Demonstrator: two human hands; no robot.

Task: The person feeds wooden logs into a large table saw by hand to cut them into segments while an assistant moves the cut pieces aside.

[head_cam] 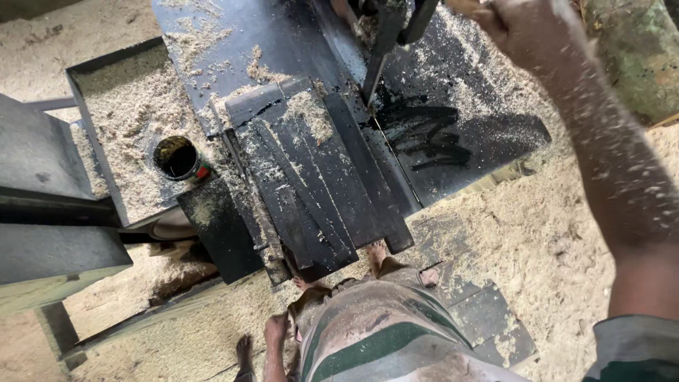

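Observation:
My right hand (523,28) is raised at the top right, its fingers closed around a pale wooden piece (463,7) that runs out of the frame. My sawdust-flecked forearm runs down the right side. Just left of that hand, a narrow dark blade (373,74) stands on the black saw table (488,134). Several dark stained wooden slats (311,184) lie stacked on the table in front of me. My left hand (276,331) hangs low beside my striped clothing (375,339); its fingers are too unclear to read.
A tin can (177,157) of dark liquid sits in a metal tray (78,71) full of sawdust at the left. Grey wooden blocks (42,205) stand at the far left. Sawdust covers the ground (537,240). Dark boards (488,318) lie by my feet.

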